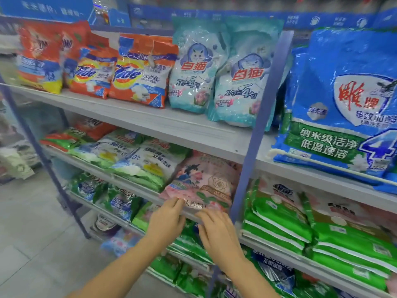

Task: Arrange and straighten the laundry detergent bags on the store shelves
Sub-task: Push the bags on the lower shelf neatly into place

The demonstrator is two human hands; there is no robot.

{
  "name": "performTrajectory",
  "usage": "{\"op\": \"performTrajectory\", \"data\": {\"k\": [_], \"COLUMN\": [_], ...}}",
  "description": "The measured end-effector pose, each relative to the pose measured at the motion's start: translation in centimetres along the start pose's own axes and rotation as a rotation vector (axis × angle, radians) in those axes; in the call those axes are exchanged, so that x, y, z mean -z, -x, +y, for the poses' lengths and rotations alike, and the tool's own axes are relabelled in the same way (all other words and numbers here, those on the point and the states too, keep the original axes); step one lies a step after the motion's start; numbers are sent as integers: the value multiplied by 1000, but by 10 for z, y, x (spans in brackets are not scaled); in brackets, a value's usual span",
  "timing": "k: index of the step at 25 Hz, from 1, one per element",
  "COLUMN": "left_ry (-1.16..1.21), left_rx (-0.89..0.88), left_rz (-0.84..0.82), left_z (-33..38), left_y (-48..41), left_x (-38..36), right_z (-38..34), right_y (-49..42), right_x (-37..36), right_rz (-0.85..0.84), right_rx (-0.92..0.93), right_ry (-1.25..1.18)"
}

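A pink detergent bag (pixel 206 181) with a rose print lies flat at the right end of the second shelf (pixel 137 192), its front edge hanging over the shelf lip. My left hand (pixel 166 220) pinches that front edge near the bag's left corner. My right hand (pixel 217 231) rests just below the front edge with its fingers stretched along it. Green and white bags (pixel 137 160) lie flat to the left of the pink one.
The top shelf (pixel 133 117) carries upright orange Tide bags (pixel 137 72), pale teal cat-logo bags (pixel 214 69) and a large blue bag (pixel 343 104). A blue upright post (pixel 255 134) stands right of the pink bag. Green stacked bags (pixel 300 224) fill the right bay. Grey floor lies at left.
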State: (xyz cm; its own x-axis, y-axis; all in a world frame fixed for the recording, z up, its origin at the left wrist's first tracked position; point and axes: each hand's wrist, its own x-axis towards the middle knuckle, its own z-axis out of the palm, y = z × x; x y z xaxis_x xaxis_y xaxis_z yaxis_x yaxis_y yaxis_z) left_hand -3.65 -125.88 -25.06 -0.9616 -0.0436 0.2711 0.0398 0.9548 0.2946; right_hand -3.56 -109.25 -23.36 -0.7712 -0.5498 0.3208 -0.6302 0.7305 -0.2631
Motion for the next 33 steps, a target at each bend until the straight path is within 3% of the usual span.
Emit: {"op": "performTrajectory", "data": {"k": [10, 12, 15, 17, 21, 24, 29, 33], "left_ry": [150, 181, 211, 202, 70, 87, -26, -63], "left_rx": [-171, -146, -192, -222, -180, -244, -193, -151], "left_rz": [-138, -205, -186, -216, -470, -430, -438, -511], "left_z": [-105, -93, -73, -75, -102, -109, -109, -103], "left_y": [-103, -125, -157, -174, -172, -163, -159, -162], "left_x": [1, 0, -11, -34, -74, -85, -97, -92], "right_z": [18, 14, 18, 35, 60, 57, 67, 70], "right_y": [-121, -136, -161, -177, -162, -147, -141, -145], "right_x": [-28, -34, -46, -57, -113, -134, -140, -122], "right_rz": [-157, -174, -30, -1, -245, -232, -171, -353], "right_rx": [-732, -769, -793, -796, -752, -819, -923, -932], "right_ry": [186, 192, 98, 198, 397, 330, 268, 133]}}
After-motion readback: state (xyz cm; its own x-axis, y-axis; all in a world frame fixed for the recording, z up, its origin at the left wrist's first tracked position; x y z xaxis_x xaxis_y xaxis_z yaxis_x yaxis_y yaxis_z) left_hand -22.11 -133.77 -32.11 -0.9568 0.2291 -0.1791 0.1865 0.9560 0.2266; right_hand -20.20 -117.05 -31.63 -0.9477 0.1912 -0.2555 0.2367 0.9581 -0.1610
